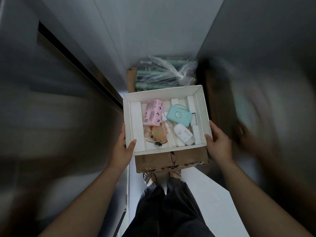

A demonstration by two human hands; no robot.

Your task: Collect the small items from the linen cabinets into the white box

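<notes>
Left hand [125,146]: grips the near-left corner of the white box [162,92], thumb hooked over the rim, fingers underneath.
Right hand [218,142]: grips the near-right corner likewise, thumb over the rim.
White box: level between both hands, directly over a cardboard carton [171,161]; cannot tell whether it rests on the carton or is held clear of it.
Contents, far side: pink packet [153,112] at left, teal camera-shaped gadget [178,116] at right.
Contents, near side: white bottle [183,135] lying down, clear bottle [168,132] beside it, peach-coloured disc [158,132], keys [157,143].
Beyond the box: knotted clear plastic bag [164,72] of green tubes.
Below: dark trousers [171,202], sandals [149,178], pale floor [205,194].
Sides: cabinet fronts [51,100], heavily blurred.
</notes>
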